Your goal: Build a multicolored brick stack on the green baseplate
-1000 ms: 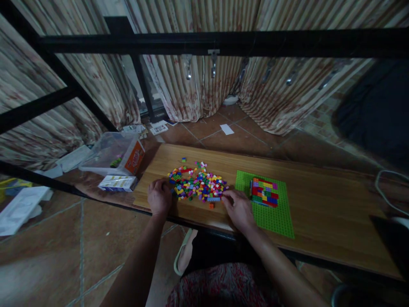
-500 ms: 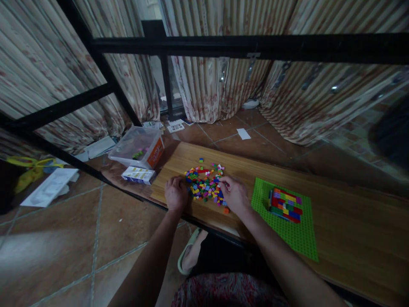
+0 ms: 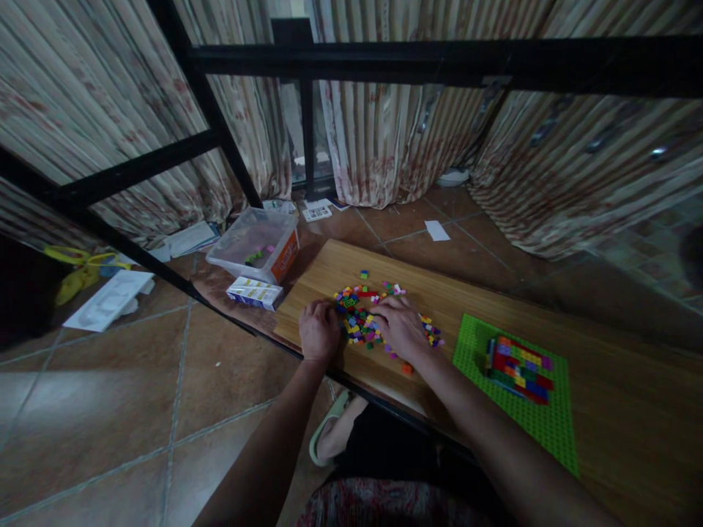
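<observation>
wooden tabletop [image 3: 431,287] | tiled floor [image 3: 228,377] | striped curtains [image 3: 373,146] | hands [image 3: 403,327] at bricks [image 3: 358,322], part-curled, hold unclear

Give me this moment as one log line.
left hand: at left edge of loose bricks | right hand: over loose bricks, grip unclear | brick build: on green baseplate

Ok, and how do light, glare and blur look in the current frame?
Head view: dim overall, the right end of the brown wooden tabletop in shadow; head view: pale glare on the brown square floor tiles, lower left; head view: the multicoloured plastic brick build on the green studded baseplate looks smeared.
</observation>
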### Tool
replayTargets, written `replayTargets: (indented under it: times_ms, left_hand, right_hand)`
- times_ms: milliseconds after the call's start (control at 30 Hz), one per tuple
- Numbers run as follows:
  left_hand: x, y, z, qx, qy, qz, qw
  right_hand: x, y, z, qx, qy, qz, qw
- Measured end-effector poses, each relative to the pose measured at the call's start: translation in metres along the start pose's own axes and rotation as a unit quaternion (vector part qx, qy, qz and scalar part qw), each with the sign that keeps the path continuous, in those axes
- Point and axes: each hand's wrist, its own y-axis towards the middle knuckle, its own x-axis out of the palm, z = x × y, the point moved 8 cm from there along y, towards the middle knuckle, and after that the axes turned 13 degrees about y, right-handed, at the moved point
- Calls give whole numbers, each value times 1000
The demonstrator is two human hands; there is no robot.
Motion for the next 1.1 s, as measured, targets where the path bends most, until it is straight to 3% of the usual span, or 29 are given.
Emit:
replayTargets:
  times_ms: [233,533,733,867,1000,1100]
  left_hand:
    - [0,0,0,-5,-6,0,1000]
    - [0,0,-1,-4,-12,2,1000]
    - [1,1,-2,-10,-12,-6,1000]
    - [-4,4,-7,-17,-47,9,999]
    - [-32,-8,4,-16,-132,48,990]
    - [-43,-34,37,8,-251,-42,967]
  right_hand:
    - [-15,-5,13,27,5,37,999]
    - [25,26,-16,17,-28,-28,999]
    - [22,23,-12,34,16,3,999]
    - [2,6,-21,50,29,56,997]
    - [-17,-31,-33,73,102,105,987]
    - [-23,-67,-37,109,200,117,967]
